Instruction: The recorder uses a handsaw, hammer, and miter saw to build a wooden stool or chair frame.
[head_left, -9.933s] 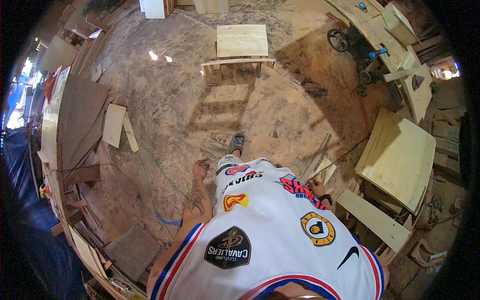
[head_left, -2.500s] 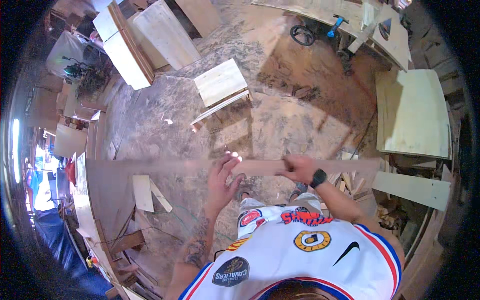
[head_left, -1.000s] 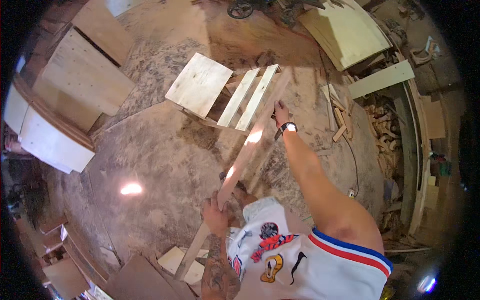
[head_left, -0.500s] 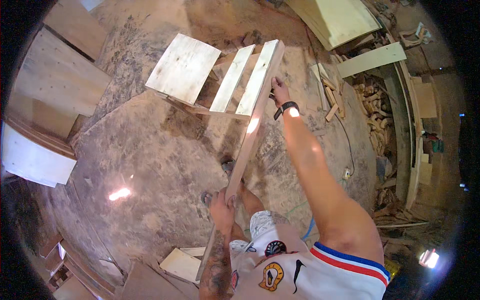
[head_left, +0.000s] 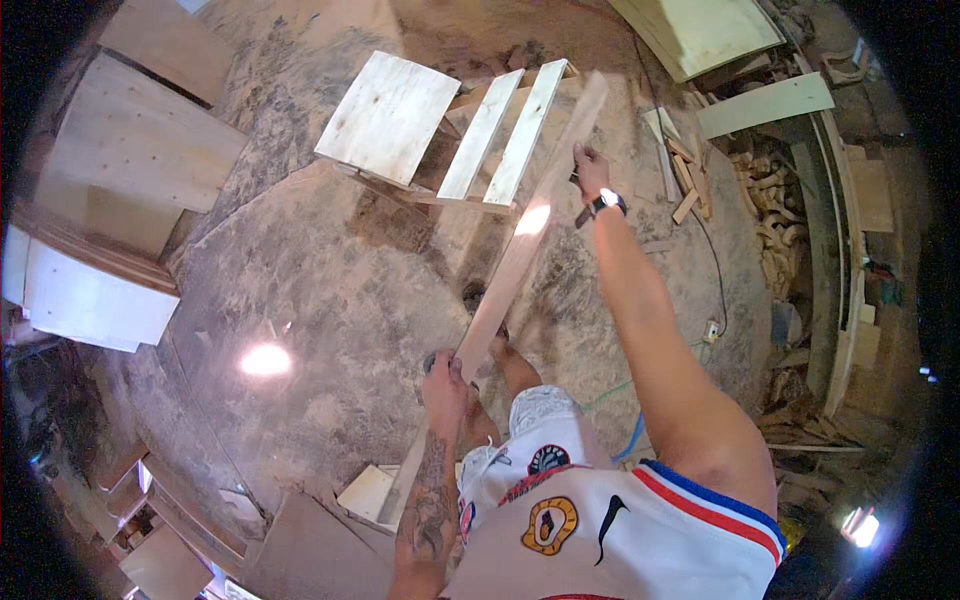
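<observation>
A long wooden board (head_left: 498,290) slants from beside my legs up to the far middle, its broad face turned up. My left hand (head_left: 446,388) is closed around its near part. My right hand (head_left: 592,168), with a watch on the wrist, is curled beside the far part of the board. Something small and dark shows at its fingers, too hidden to name. Just left of the board's far end stands a low wooden stand with a square plywood panel (head_left: 388,118) and two pale slats (head_left: 525,132) across it.
Plywood sheets (head_left: 150,150) lie at the left, and a white-faced panel (head_left: 95,300) below them. At the right are wood offcuts (head_left: 684,185), a cable (head_left: 718,270) and a heap of curved wood pieces (head_left: 775,225). Wooden pieces (head_left: 367,492) lie near my left forearm.
The board has turned so that more of its broad face shows, and its far end has come away from the slats. My right hand's fingers are now slightly off its edge. The view has shifted.
</observation>
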